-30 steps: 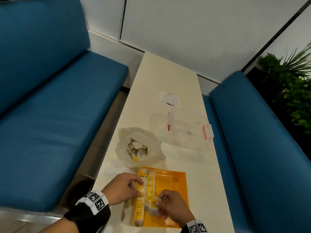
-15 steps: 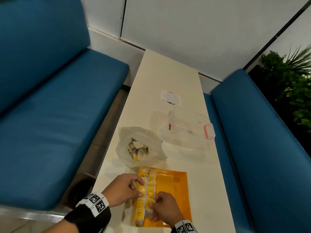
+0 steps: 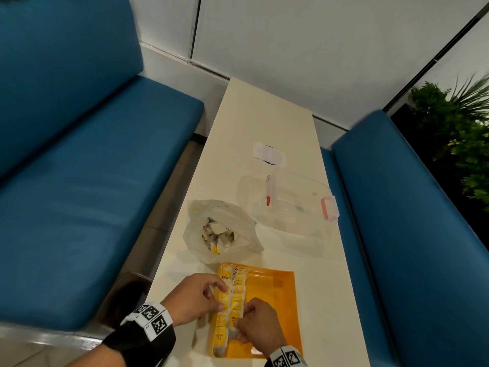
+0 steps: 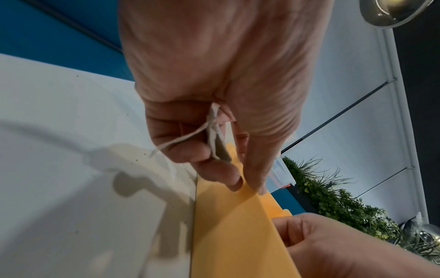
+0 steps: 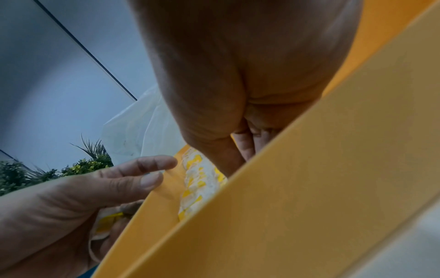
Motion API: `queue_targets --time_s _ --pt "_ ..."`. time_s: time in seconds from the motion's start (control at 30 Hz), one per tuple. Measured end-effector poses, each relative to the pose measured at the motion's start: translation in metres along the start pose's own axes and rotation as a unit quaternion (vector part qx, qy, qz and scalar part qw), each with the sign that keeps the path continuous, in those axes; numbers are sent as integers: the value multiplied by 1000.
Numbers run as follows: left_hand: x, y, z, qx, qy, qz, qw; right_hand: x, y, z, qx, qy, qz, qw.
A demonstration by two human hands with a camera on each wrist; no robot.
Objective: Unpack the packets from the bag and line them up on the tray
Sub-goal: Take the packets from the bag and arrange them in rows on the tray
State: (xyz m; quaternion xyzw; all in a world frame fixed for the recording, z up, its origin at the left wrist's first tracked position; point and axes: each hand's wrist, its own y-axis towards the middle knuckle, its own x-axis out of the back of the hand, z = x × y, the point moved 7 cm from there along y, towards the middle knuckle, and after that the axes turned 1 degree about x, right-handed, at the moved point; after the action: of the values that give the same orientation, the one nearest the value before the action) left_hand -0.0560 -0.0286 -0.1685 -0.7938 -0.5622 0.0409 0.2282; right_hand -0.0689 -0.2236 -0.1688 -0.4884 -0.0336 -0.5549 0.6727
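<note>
An orange tray [image 3: 275, 295] lies at the table's near end, with yellow-and-white packets [image 3: 238, 290] lined up in two rows along its left side. My left hand [image 3: 221, 298] rests at the tray's left edge and grips a packet [image 4: 215, 137] with a loose string between thumb and curled fingers. My right hand [image 3: 242, 323] is inside the tray, its curled fingers pinching a packet [image 3: 234, 331] at the near end of the second row. Beyond the tray sits the open white plastic bag [image 3: 222, 229] with several packets inside.
A clear plastic box [image 3: 296, 205] with pink latches stands to the right of the bag, and a small white wrapper [image 3: 268, 154] lies farther up the narrow cream table [image 3: 264, 115]. Blue benches [image 3: 79, 181] flank both sides. A plant [image 3: 455, 133] stands at the right.
My right hand has moved a little forward and left along the second row with its packet. My left hand has stayed at the tray's left edge.
</note>
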Motion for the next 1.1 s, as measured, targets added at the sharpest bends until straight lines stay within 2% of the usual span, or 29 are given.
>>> queue_targets --time_s 0.37,0.47,0.53,0.6,0.8,0.93,1.1 --pt "0 -3 -3 3 21 3 1000 1 -5 5 6 -14 -19 1000" --pt "4 -9 -12 -7 43 -1 999 7 -7 8 37 -25 -32 999" --pt "9 -14 -22 2 -13 1 1000 17 -11 16 79 -42 -61 994" --pt "10 -19 -30 32 -126 20 991 27 -17 31 136 -35 -84 987" --pt "4 -24 -44 98 -340 44 934 33 -45 78 285 30 -53 957" --pt "-4 -20 -43 115 -380 47 917 27 -58 93 358 4 -35 933" --pt "-13 -16 -46 106 -401 56 908 14 -60 94 388 -39 -9 921"
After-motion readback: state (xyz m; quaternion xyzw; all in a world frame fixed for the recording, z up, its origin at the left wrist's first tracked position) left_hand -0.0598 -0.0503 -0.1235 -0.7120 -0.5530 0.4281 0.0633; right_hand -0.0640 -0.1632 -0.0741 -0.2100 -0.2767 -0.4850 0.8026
